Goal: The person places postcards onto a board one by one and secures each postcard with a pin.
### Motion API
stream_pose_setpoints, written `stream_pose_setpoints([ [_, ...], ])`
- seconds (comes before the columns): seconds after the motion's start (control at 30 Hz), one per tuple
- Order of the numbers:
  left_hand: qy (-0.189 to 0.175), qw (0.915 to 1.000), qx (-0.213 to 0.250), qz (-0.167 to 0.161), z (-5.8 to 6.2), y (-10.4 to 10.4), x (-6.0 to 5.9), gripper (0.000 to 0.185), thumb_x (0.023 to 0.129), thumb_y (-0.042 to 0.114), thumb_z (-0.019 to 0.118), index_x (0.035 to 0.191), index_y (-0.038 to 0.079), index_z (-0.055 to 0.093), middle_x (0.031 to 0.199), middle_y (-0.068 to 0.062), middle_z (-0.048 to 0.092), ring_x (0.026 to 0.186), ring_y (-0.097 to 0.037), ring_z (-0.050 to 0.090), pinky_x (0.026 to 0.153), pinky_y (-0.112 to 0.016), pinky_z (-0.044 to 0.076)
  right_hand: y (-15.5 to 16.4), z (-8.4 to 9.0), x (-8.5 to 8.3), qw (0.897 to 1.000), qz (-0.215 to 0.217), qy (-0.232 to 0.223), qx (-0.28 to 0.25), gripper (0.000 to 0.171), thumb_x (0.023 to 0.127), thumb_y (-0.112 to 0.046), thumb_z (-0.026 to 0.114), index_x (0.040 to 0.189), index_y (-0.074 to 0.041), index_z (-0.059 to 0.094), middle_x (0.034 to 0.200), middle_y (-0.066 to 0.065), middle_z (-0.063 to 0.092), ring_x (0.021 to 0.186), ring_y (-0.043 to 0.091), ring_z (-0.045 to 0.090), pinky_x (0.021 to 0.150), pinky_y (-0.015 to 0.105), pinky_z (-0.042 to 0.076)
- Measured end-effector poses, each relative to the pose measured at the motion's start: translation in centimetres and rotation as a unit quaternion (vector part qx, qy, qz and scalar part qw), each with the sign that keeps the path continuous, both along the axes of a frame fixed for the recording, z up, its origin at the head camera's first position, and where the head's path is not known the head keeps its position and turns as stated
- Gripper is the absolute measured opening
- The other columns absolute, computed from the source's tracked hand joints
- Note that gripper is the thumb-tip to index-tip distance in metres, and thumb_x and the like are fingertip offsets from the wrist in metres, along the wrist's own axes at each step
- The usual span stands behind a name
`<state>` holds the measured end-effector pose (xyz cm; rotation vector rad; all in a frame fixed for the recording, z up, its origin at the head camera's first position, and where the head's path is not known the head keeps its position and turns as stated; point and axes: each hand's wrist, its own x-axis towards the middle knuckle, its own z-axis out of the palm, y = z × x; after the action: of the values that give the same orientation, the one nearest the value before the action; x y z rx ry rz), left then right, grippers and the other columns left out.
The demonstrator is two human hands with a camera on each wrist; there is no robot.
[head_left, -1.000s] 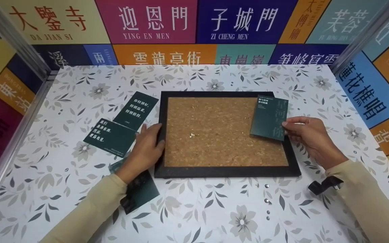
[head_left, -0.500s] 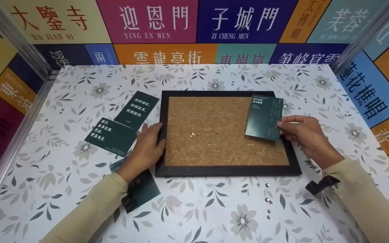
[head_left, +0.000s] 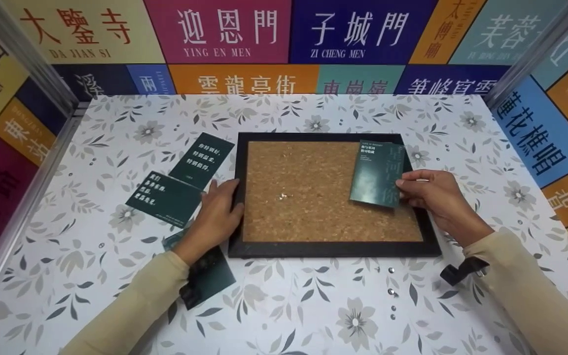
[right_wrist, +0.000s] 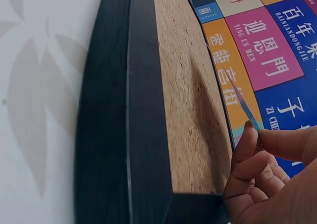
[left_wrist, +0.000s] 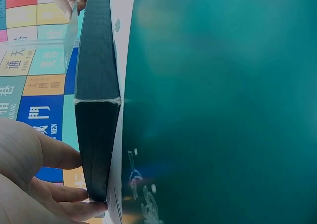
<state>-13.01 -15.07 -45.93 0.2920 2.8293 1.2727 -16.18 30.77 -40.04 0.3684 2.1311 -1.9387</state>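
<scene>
A cork board (head_left: 313, 207) in a black frame (head_left: 333, 249) lies flat in the middle of the table. My left hand (head_left: 221, 204) rests against the frame's left side, its fingers (left_wrist: 59, 154) lying fairly straight along the outer edge (left_wrist: 96, 110). My right hand (head_left: 424, 192) pinches a dark green card (head_left: 376, 173) by its right edge and holds it over the right part of the cork. In the right wrist view the card (right_wrist: 241, 101) shows edge-on, lifted slightly off the cork (right_wrist: 183, 85), between thumb and fingers (right_wrist: 247, 149). A few small gold pins (head_left: 282, 196) lie on the cork.
Two dark green cards (head_left: 204, 160) (head_left: 164, 198) lie left of the frame, and a third card (head_left: 207, 278) lies partly under my left forearm. Several silver pins (head_left: 390, 292) are scattered in front of the board. Colourful sign walls (head_left: 244, 44) enclose the table on three sides.
My right hand has carried the green card leftward, from the frame's right edge to over the cork. The left hand has stayed on the frame.
</scene>
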Motion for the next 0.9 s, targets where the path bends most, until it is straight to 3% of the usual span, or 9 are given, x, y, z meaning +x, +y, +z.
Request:
stream_pose_setpoints([
  [0.23, 0.003, 1.0, 0.004, 0.001, 1.2, 0.2, 0.6, 0.057, 0.104, 0.005, 0.061, 0.157, -0.013, 0.047, 0.163, -0.034, 0.047, 0.161, -0.063, 0.014, 0.126, -0.08, 0.005, -1.0, -0.3, -0.2, 1.0, 0.013, 0.002, 0.024, 0.01, 0.101, -0.011, 0.081, 0.107, -0.007, 0.075, 0.083, -0.004, 0.079, 0.072, 0.008, 0.075, 0.062, 0.024, 0.057],
  [0.53, 0.003, 1.0, -0.005, 0.004, -0.9, -0.2, -0.5, 0.059, 0.106, 0.007, 0.061, 0.16, -0.009, 0.046, 0.165, -0.03, 0.047, 0.162, -0.059, 0.013, 0.128, -0.076, 0.003, -2.5, -0.6, -0.4, 0.999, 0.028, 0.006, 0.031, 0.005, 0.102, -0.008, 0.078, 0.102, -0.013, 0.074, 0.082, -0.007, 0.078, 0.073, 0.007, 0.076, 0.061, 0.022, 0.055],
  [0.9, -0.01, 0.9999, -0.012, 0.002, -0.9, -0.1, -0.5, 0.061, 0.106, 0.008, 0.061, 0.163, -0.007, 0.043, 0.168, -0.029, 0.044, 0.164, -0.058, 0.01, 0.128, -0.078, 0.002, -3.5, -0.6, -0.5, 0.999, 0.032, 0.0, 0.025, 0.016, 0.102, -0.008, 0.078, 0.113, -0.003, 0.068, 0.083, -0.005, 0.079, 0.071, 0.008, 0.076, 0.06, 0.022, 0.055],
])
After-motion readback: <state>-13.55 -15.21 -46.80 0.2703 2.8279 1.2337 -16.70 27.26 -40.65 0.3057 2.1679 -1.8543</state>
